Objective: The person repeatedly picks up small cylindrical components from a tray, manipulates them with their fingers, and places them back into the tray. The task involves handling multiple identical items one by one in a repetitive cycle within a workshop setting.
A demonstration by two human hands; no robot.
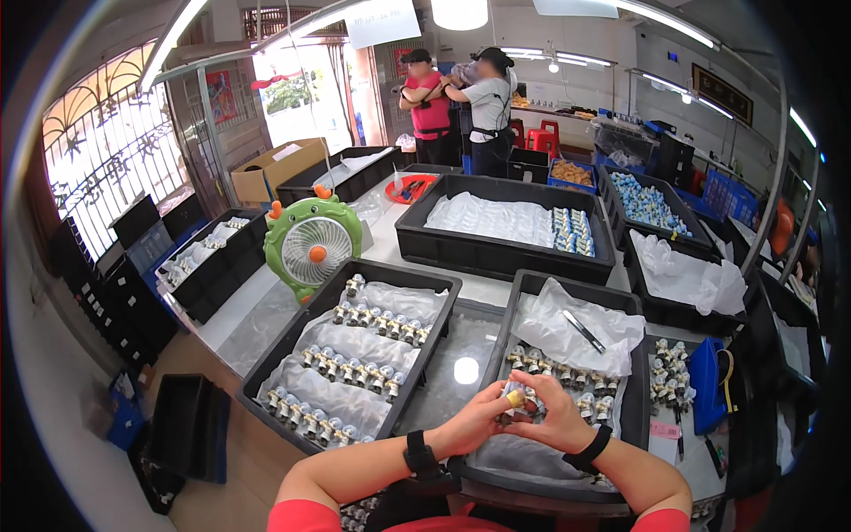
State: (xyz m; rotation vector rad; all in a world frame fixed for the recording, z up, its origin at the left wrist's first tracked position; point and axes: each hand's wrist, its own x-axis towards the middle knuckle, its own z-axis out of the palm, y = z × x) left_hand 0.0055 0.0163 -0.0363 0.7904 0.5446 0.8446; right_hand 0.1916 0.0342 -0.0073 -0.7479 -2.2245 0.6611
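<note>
My left hand (472, 418) and my right hand (560, 420) meet over the right black tray (640, 372). Between their fingers they hold a small painted figurine (514, 395) with a yellow patch; the fingers cover most of it. Under and beyond my hands, figurines (534, 362) stand in rows in that tray. A white sheet (558, 310) lies across its far part, with a slim dark and silver tool (583, 332) on top. The left black tray (450, 297) has several rows of pale-headed figurines (350, 368) on white sheeting.
A green animal-shaped fan (315, 253) stands behind the left tray. Beyond is a large black tray (496, 253) with blue figurines (573, 232). More figurines (671, 377) and a blue bin (709, 386) sit at right. Two people (487, 120) stand at the back.
</note>
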